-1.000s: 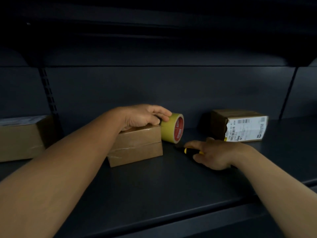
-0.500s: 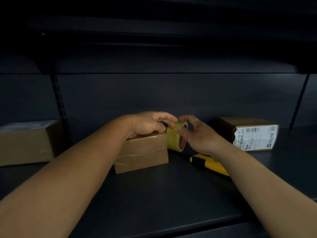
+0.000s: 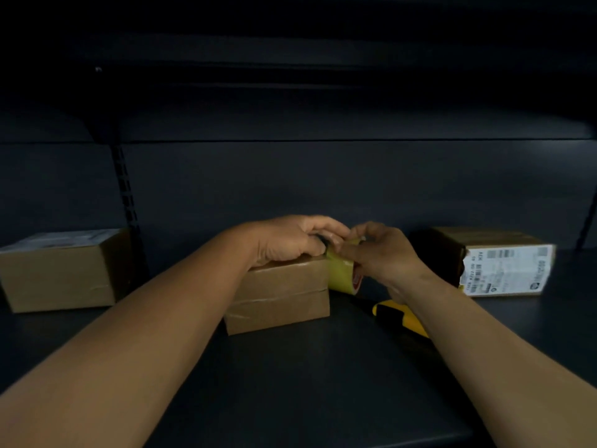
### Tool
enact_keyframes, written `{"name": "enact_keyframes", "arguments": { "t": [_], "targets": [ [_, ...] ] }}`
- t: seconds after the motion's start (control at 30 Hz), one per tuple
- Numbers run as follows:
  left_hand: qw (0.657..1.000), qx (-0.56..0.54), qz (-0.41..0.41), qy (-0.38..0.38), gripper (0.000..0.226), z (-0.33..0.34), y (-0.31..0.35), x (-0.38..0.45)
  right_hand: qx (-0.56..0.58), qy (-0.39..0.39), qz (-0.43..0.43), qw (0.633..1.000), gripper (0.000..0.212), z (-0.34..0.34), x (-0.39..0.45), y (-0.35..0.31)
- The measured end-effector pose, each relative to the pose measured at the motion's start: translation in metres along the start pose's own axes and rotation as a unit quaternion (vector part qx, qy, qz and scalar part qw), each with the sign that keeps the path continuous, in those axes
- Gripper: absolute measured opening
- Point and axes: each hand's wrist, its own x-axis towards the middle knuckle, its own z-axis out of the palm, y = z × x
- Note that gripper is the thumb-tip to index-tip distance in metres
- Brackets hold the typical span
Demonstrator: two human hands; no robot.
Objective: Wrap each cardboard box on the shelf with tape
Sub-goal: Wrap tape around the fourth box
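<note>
A small cardboard box sits mid-shelf, with tape lines across its front. At its upper right corner stands a yellowish tape roll with a red-printed core. My left hand rests on the box top and grips the roll from the left. My right hand pinches the roll from the right, fingers curled over its top edge. A second box stands at the far left. A third box with a white shipping label stands at the right.
A yellow and black utility knife lies on the dark shelf just under my right wrist. A slotted upright rises behind the left box. An upper shelf hangs low overhead.
My right hand left the knife lying on the shelf and came up to the tape roll. My left hand stayed on the box and roll. The view moved closer.
</note>
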Motion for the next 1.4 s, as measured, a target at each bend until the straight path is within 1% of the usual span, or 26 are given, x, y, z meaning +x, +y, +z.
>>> {"name": "enact_keyframes", "arguments": {
  "t": [0.13,0.23,0.4,0.57,0.73,0.83,0.87,0.9,0.97,1.03,1.17,1.27,1.4],
  "targets": [
    [1.0,-0.007,-0.003,0.002,0.047,0.001,0.002,0.0,-0.045,0.018,-0.039,0.998,0.02,-0.001,-0.003,0.001],
    [1.0,-0.015,-0.012,0.01,0.044,0.002,0.003,0.001,-0.069,0.033,-0.05,0.996,0.021,-0.002,-0.004,0.001],
    [1.0,0.006,-0.017,0.024,0.047,0.004,0.006,0.001,-0.158,0.055,-0.072,0.983,0.011,-0.002,-0.003,0.001],
    [1.0,-0.001,-0.014,0.028,0.058,0.004,0.009,-0.002,-0.185,0.079,-0.097,0.975,0.012,-0.002,-0.001,0.0],
    [0.999,-0.018,0.009,0.036,0.076,0.006,0.011,-0.006,-0.164,0.09,-0.099,0.977,0.013,-0.003,-0.002,-0.001],
    [0.999,-0.03,0.016,0.038,0.08,0.006,0.011,-0.007,-0.143,0.088,-0.098,0.981,0.014,-0.003,-0.003,-0.002],
    [0.999,-0.034,0.016,0.04,0.081,0.006,0.011,-0.007,-0.152,0.086,-0.114,0.978,0.013,-0.003,-0.005,-0.001],
    [0.998,-0.037,0.015,0.042,0.081,0.006,0.011,-0.008,-0.179,0.088,-0.147,0.969,0.012,-0.003,-0.007,-0.002],
    [0.998,-0.041,0.012,0.049,0.083,0.005,0.011,-0.009,-0.254,0.094,-0.23,0.935,0.011,-0.002,-0.012,-0.002],
    [0.998,-0.039,0.007,0.056,0.084,0.005,0.012,-0.009,-0.287,0.097,-0.271,0.914,0.011,-0.001,-0.016,-0.004],
    [0.997,-0.028,-0.001,0.068,0.087,0.009,0.014,-0.008,-0.311,0.11,-0.248,0.911,0.01,0.002,-0.019,-0.009],
    [0.998,-0.009,0.003,0.07,0.085,0.013,0.016,-0.008,-0.386,0.125,-0.241,0.882,0.018,0.003,-0.018,-0.011],
    [0.997,0.011,-0.003,0.071,0.081,0.014,0.018,-0.007,-0.435,0.128,-0.237,0.859,0.02,0.001,-0.021,-0.013]
  ]
}}
